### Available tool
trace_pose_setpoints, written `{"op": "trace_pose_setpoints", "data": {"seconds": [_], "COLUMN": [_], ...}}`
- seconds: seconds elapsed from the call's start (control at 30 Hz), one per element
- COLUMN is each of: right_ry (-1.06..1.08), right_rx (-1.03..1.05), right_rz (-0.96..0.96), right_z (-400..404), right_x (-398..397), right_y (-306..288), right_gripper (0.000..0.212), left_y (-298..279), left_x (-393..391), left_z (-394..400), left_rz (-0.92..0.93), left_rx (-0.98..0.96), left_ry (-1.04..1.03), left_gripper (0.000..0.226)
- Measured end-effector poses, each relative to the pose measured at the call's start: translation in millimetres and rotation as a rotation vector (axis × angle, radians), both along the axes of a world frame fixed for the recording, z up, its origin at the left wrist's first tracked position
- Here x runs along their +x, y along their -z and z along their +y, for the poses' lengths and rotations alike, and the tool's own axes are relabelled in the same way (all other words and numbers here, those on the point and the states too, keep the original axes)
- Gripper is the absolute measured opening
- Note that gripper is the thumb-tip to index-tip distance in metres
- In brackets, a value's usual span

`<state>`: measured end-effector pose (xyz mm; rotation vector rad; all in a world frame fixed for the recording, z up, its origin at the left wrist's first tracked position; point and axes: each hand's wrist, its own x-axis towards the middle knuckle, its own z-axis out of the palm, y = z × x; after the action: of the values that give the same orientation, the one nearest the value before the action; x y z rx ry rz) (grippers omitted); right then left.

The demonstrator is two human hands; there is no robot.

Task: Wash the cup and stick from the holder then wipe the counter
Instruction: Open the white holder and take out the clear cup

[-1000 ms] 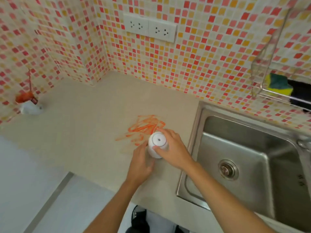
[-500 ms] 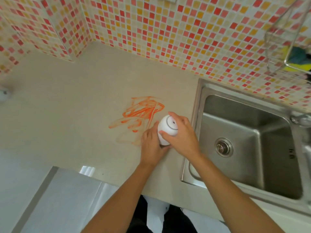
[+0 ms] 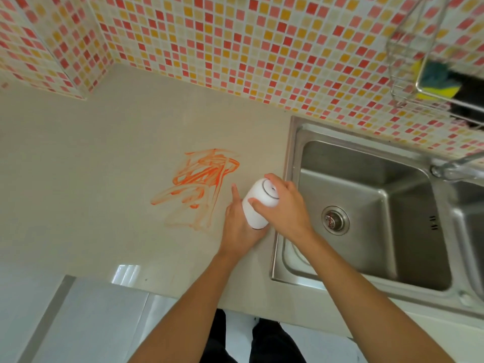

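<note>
Both hands are wrapped around the upside-down white cup (image 3: 258,205), left hand (image 3: 239,226) underneath and right hand (image 3: 284,208) on top, between the orange smear (image 3: 201,179) and the sink (image 3: 366,205).

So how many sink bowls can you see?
2. One full sink bowl sits right of the hands, with a round drain in its floor. A second bowl shows only as a strip at the right edge; the rest is cut off.

Change from the preceding views: the white cup (image 3: 258,205), gripped by the right hand (image 3: 284,208) and left hand (image 3: 241,226), has shifted from the orange smear (image 3: 201,179) toward the sink (image 3: 293,205) (base now tilted sinkward); wall sockets have left view.
</note>
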<state>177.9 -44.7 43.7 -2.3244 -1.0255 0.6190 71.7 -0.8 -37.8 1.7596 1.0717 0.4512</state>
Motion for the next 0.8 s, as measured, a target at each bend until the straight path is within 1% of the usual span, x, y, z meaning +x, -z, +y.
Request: {"op": "trace_pose_setpoints", "data": {"seconds": [0.1, 0.23, 0.33, 0.4, 0.57, 0.8], "right_ry": [-0.01, -0.021, -0.041, -0.081, -0.12, -0.176], "right_rx": [-0.005, -0.026, -0.148, -0.205, -0.18, -0.143], "right_rz": [-0.001, -0.015, -0.108, -0.166, -0.157, -0.157], "right_z": [0, 1, 9, 14, 14, 16], "right_x": [3, 6, 3, 0, 5, 11], "right_y": [0, -2, -6, -8, -9, -9], "right_gripper": [0.069, 0.068, 0.067, 0.072, 0.064, 0.064], "left_y": [1, 1, 0, -1, -5, -12], "left_x": [-2, -3, -3, -4, -5, -11], "left_z": [3, 6, 3, 2, 5, 10], "left_rz": [0.014, 0.047, 0.053, 0.058, 0.051, 0.029], "left_rx": [-0.023, -0.054, -0.061, -0.055, -0.095, -0.137], "left_ry": [0.019, 0.051, 0.073, 0.095, 0.095, 0.127], "left_gripper": [0.134, 0.134, 0.128, 0.122, 0.127, 0.13]}}
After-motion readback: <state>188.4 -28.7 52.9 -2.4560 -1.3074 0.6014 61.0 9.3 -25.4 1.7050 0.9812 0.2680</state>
